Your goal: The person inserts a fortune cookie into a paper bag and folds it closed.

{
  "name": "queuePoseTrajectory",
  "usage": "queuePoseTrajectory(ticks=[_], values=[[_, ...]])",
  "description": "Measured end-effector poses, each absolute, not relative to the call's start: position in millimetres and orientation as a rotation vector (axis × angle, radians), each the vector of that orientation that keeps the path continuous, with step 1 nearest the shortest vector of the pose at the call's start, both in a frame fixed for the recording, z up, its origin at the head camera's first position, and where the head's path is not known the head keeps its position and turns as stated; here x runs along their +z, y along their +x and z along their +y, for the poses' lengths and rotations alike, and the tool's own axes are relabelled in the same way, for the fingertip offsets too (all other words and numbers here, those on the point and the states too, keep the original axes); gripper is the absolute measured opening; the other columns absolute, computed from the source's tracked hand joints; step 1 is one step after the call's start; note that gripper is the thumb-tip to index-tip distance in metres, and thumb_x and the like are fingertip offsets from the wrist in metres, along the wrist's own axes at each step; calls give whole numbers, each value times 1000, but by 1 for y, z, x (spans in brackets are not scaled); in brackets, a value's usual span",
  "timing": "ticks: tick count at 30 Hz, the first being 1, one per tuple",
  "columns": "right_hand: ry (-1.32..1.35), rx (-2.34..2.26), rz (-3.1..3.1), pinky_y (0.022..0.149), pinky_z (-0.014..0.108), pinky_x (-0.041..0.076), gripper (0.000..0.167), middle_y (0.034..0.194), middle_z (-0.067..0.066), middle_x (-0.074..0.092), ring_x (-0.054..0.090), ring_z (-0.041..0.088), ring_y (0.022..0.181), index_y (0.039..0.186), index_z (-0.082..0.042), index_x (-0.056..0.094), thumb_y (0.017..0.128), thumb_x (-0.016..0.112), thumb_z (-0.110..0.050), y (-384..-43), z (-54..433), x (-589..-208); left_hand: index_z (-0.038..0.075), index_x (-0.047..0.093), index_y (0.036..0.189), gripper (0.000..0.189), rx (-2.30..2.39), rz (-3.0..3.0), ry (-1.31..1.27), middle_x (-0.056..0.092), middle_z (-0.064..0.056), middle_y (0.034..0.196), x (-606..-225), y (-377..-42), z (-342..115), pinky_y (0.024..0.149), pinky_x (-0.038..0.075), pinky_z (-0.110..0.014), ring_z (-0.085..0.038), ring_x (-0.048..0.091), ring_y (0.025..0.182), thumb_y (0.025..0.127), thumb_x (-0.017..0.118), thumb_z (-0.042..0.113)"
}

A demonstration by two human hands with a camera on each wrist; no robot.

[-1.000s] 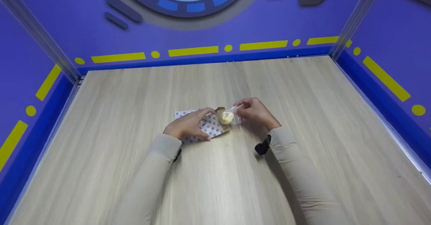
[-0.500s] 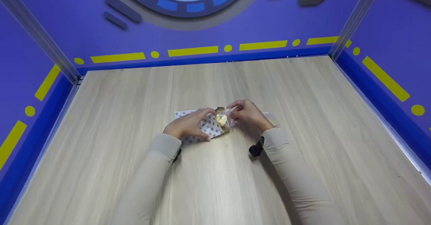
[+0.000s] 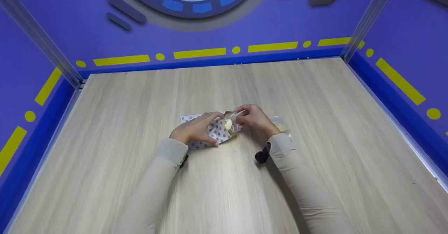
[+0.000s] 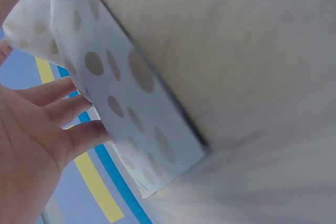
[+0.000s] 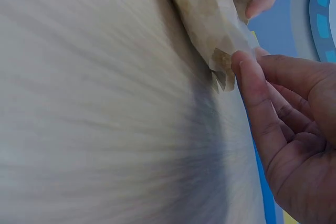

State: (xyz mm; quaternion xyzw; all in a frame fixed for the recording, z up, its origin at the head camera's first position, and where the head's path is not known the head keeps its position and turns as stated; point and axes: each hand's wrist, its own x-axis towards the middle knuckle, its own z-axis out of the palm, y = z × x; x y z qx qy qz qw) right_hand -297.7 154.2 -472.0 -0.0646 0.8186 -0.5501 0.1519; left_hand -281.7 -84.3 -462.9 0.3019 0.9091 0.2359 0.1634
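Observation:
A white paper bag with grey polka dots [image 3: 217,131] lies on its side on the table, its brown-lined mouth facing right. My left hand [image 3: 197,129] grips it across the middle, thumb at the near edge and fingers at the far edge. In the left wrist view the bag's closed end [image 4: 142,140] stretches past the fingers. My right hand [image 3: 254,119] pinches a clear plastic wrapper with a pale yellow piece [image 3: 228,124] inside, partly within the bag's mouth. The right wrist view shows thumb and fingertips right at the torn-looking brown rim [image 5: 224,66].
Behind the right wrist, a second clear packet with pale yellow contents [image 3: 281,125] lies on the table, partly hidden by the hand. Blue panels [image 3: 196,41] with yellow marks enclose the wooden table [image 3: 224,192] at the back and sides.
My right hand has moved left, taking the wrapped yellow piece further into the bag's mouth. The second packet behind the wrist has come into view. My left hand keeps its grip on the bag.

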Motion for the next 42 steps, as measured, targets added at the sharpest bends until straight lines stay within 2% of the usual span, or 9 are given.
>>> queuePoseTrajectory(ticks=[6, 13, 23, 34, 42], values=[[-179, -1580, 2346, 60, 22, 55, 28, 85, 8, 70, 63, 7, 60, 113, 2, 64, 86, 68, -5, -297, 151, -472, 34, 37, 138, 87, 687, 2585, 856, 41, 1, 147, -463, -282, -84, 109, 37, -41, -19, 42, 133, 67, 86, 40], [-138, -1606, 2316, 59, 21, 55, 29, 85, 9, 68, 63, 7, 60, 113, 4, 63, 85, 68, -3, -297, 149, -474, 34, 39, 135, 84, 709, 2580, 859, 43, 3, 145, -463, -282, -84, 106, 39, -40, -17, 46, 125, 66, 87, 39], [-69, -1611, 2292, 55, 20, 54, 24, 69, -2, 65, 61, 5, 55, 103, 8, 66, 87, 70, -9, -297, 152, -475, 37, 34, 142, 90, 615, 2629, 842, 39, -2, 150, -463, -282, -84, 111, 34, -45, -23, 39, 136, 68, 84, 45], [-80, -1586, 2263, 57, 19, 54, 23, 72, 0, 66, 62, 5, 55, 103, 9, 65, 84, 70, -4, -298, 154, -472, 37, 33, 143, 90, 626, 2616, 836, 40, -2, 149, -463, -282, -83, 109, 37, -43, -21, 42, 133, 69, 85, 44], [-22, -1638, 2215, 56, 18, 54, 19, 70, 1, 64, 63, 7, 55, 99, 10, 63, 84, 68, 0, -295, 146, -470, 37, 33, 143, 90, 616, 2620, 829, 36, 0, 152, -462, -282, -83, 111, 35, -43, -22, 36, 139, 69, 83, 48]])
